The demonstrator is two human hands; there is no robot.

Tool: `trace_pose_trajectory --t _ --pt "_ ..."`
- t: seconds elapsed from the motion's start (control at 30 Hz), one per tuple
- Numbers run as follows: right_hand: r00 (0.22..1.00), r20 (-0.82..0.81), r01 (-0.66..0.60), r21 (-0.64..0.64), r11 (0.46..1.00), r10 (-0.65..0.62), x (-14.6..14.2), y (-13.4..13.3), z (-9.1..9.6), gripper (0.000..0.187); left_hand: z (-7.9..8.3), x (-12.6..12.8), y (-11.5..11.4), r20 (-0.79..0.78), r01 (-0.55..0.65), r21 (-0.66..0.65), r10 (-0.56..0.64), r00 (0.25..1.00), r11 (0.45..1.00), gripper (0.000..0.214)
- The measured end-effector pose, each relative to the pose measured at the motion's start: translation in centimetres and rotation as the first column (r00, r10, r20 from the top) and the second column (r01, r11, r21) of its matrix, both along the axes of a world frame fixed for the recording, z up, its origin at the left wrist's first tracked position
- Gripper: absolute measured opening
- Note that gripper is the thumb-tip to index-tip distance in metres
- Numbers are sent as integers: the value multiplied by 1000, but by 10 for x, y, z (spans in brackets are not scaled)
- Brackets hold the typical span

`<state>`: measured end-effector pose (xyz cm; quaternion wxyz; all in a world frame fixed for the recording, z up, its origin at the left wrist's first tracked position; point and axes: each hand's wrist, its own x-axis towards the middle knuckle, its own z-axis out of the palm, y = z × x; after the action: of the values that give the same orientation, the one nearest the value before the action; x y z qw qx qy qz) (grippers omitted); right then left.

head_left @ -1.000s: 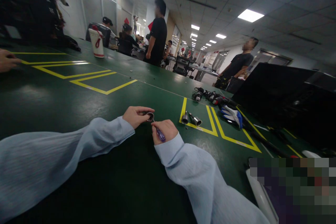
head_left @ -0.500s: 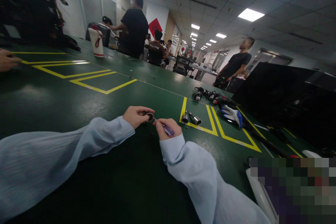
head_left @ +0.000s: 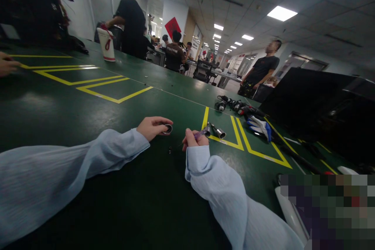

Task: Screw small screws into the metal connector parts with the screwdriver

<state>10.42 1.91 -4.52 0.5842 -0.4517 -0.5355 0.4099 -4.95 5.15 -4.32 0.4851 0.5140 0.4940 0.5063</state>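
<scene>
My left hand [head_left: 152,128] is closed on a small round metal cup [head_left: 168,129], its open end turned toward my right side. Apart from it, my right hand [head_left: 195,139] grips a screwdriver [head_left: 201,133] with a see-through purple handle; its thin shaft points left and down toward the table. On the green tabletop between and below the hands lies a tiny dark metal part [head_left: 170,150]. Just past my right hand, two metal pieces with cup-shaped ends lie in a yellow-taped box: one metal piece [head_left: 208,129] partly behind the handle, the other metal piece [head_left: 218,131] beside it.
Dark metal parts with cables [head_left: 224,104] lie at the back right, near a blue-and-white glove [head_left: 259,128]. A white cup [head_left: 107,45] stands at the far left. Another person's hand [head_left: 7,65] rests at the left edge. Several people are beyond the table [head_left: 111,115].
My right hand has drawn back to the right, taking the screwdriver's tip away from the metal cup. My left hand stays nearly still. A standing person in the background has shifted left.
</scene>
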Motion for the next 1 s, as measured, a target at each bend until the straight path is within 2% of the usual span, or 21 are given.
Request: trace_pose_trajectory --t 0.17,0.3,0.43,0.5,0.6,0.7,0.9,1.0 --pt "997 82 1 42 999 -4 0 1 -2 37 1 0 -2 6 0 -7 0 1000 1000 32" --pt "968 245 35 78 996 -54 0 4 -8 39 1 0 -2 14 10 -2 -10 1000 1000 32" --pt "941 318 87 109 990 -117 -1 10 -12 38 1 1 -2 44 19 13 -20 999 1000 30" --pt "940 311 125 63 990 -138 -2 12 -12 36 2 2 -3 59 15 18 -16 998 1000 30" --pt "955 254 179 -75 981 -155 -1 15 -6 36 4 4 -6 92 -5 16 3 996 1000 31" --pt "971 197 171 -169 971 -136 0 18 -1 36 5 4 -7 108 -15 -1 15 994 1000 31" --pt "951 289 123 -39 992 -107 -3 15 -8 36 1 2 -4 95 -28 -43 32 995 999 36" --pt "984 160 79 -13 997 -76 -4 11 -10 36 0 2 -3 103 -39 -33 42 994 999 35"
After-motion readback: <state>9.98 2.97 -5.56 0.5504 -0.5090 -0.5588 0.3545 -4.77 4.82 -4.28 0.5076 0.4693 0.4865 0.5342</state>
